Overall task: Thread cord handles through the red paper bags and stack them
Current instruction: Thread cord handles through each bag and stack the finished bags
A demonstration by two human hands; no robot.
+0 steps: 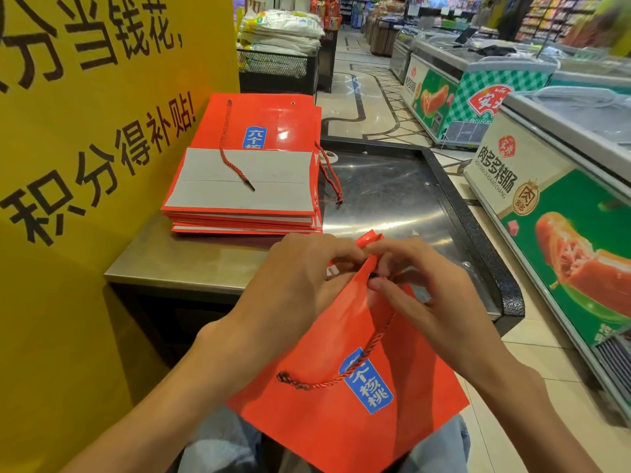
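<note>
A flat red paper bag [341, 414] with a blue label lies over my lap, its top edge raised toward the table. My left hand [293, 288] pinches that top edge from the left. My right hand [420, 288] holds the red-and-black cord [362, 356] at the bag's eyelet; the cord hangs down the bag's face to a knotted end at lower left. On the metal table [191, 264] a stack of red bags [252, 172] lies folded, with a loose cord [225, 138] across the top one.
A yellow sign [85, 131] with black characters stands close on my left. The table's dark rimmed section [454, 206] extends right. Chest freezers [553, 199] line the aisle on the right; a wire bin of white sacks [280, 46] stands behind the stack.
</note>
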